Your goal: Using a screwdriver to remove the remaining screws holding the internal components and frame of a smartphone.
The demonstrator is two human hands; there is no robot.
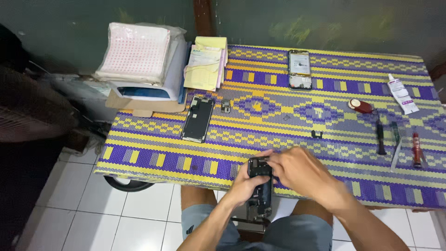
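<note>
Screen panel (198, 119) beyond held phone (261, 186)

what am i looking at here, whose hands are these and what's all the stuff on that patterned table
This single picture comes from a camera worn on a person's head, looking down at their own bare hands; there is no machine. The left hand grips a dark opened phone body from below, while the right hand touches its top end. Before them is a table under a purple and yellow woven mat. On it lie a detached phone screen, another opened phone, a white tube, a few slim hand tools and a stack of papers.
</note>
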